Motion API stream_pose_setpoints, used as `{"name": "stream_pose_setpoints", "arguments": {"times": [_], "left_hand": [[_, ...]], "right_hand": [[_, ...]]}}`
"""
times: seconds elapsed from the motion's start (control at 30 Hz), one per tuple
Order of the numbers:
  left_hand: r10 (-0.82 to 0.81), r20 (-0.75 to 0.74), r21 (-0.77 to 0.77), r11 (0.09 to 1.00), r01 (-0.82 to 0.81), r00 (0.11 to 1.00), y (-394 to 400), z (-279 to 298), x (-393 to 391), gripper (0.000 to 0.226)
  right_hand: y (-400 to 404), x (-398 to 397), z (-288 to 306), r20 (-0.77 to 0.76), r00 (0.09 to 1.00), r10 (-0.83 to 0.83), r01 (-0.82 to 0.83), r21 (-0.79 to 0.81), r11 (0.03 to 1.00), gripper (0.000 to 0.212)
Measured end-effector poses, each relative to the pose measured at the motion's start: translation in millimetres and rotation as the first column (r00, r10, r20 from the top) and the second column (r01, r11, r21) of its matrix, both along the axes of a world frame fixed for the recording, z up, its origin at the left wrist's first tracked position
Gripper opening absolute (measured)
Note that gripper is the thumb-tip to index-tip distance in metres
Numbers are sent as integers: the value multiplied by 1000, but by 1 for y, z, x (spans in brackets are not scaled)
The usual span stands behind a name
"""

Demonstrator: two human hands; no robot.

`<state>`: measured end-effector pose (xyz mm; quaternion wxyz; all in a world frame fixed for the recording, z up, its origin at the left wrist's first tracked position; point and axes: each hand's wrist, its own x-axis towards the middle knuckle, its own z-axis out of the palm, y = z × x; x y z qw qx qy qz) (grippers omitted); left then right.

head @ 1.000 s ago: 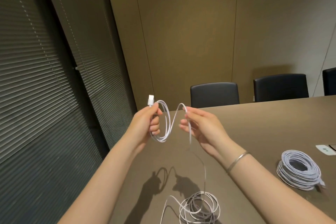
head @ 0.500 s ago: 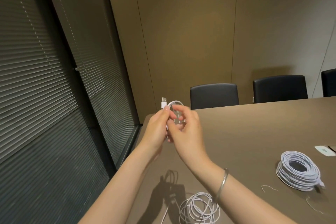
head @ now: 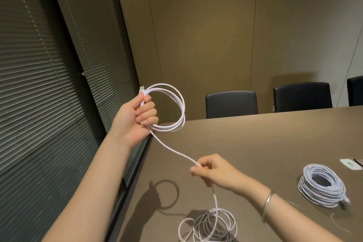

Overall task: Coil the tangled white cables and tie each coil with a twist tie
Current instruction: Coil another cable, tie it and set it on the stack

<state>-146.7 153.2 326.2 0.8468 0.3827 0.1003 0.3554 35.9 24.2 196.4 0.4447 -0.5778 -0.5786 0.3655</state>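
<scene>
Blinds: dark slatted window blinds [head: 39,84] filled the 9 o'clock side.
L hand: left hand [head: 135,120] was raised at approx. 10 o'clock of the table, fist closed round one side of a few loops of thin white cable [head: 177,104]; white plug end stuck up just above the thumb.
Cable run: one strand dropped from the L fist toward 4 o'clock, taut, to the R hand.
Loose pile: rest of same cable lay in a loose tangle of loops [head: 212,226] on the brown matte table [head: 265,143], at 6 o'clock, below the R hand.
R hand: right hand [head: 214,171] hovered low over the table, thumb & fingertips pinched narrow on the strand; silver metal bangle [head: 267,205] on wrist.
Done coil: finished, neatly wound white cable coil [head: 322,188] sat flat at 3 o'clock, well apart from the hands.
Ties: thin wire twist ties, faint, lay near that coil; count: can't tell.
Chairs: black padded chairs [head: 231,104] stood at the far edge, 1 o'clock.
</scene>
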Motion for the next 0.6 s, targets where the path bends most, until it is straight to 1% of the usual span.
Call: {"name": "stream_pose_setpoints", "arguments": {"times": [0.07,0.13,0.2,0.27,0.3,0.33,0.4,0.43,0.53,0.57,0.6], "left_hand": [[20,-55,34,999,-19,998,5,5,-11,32],[51,-98,81,996,-43,994,7,8,-20,29],[86,-128,117,991,-71,988,11,8,-27,29],[127,-157,144,984,-104,980,14,7,-33,30],[141,-169,154,981,-115,975,15,6,-35,31],[149,-179,164,979,-119,973,15,6,-37,31],[159,-195,193,974,-122,968,13,5,-38,30],[171,-211,214,969,-125,963,12,5,-38,30],[235,-309,334,934,-126,922,6,0,-30,33],[257,-347,382,917,-114,902,4,-3,-25,33],[281,-377,422,900,-107,883,2,-5,-21,33]], "right_hand": [[-2,19,-2,-138,990,-31,15,-117,993,31],[-4,40,-2,-309,948,-76,17,-190,982,35],[-6,60,-4,-524,846,-97,-27,-224,974,31],[-7,78,-6,-680,723,-126,-69,-252,965,30],[-8,86,-7,-725,672,-152,-76,-272,959,30],[-9,92,-8,-754,630,-184,-71,-292,954,25],[-8,100,-8,-795,546,-264,-21,-328,945,8],[-6,102,-7,-811,498,-308,15,-347,938,6],[3,99,5,-852,340,-398,94,-391,916,19],[5,94,12,-868,282,-408,127,-388,913,20],[8,86,23,-884,245,-399,158,-369,916,21]]}}
